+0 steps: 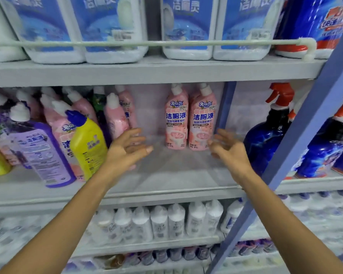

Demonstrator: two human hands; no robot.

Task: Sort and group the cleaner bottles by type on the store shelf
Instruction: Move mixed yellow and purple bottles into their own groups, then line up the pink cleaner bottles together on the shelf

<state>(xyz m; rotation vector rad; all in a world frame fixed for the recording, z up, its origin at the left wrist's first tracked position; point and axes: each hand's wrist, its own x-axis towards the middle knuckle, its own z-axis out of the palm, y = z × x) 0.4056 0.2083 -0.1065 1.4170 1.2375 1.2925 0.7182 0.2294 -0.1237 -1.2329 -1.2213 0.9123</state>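
Shelf (176,171) holds leaning mixed bottles (53,131) at left and two upright pink bottles (190,125) beside the blue divider (226,107). Both hands are released, holding nothing: left hand (127,149) next to a leaning pink bottle (115,119), right hand (232,149) just beside the pair. We advise gripping that bottle low and standing it against the pair.

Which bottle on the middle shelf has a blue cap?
The yellow bottle, leaning just left of the left hand. Its cap is blue; the purple bottle and pink bottles around it have white caps.
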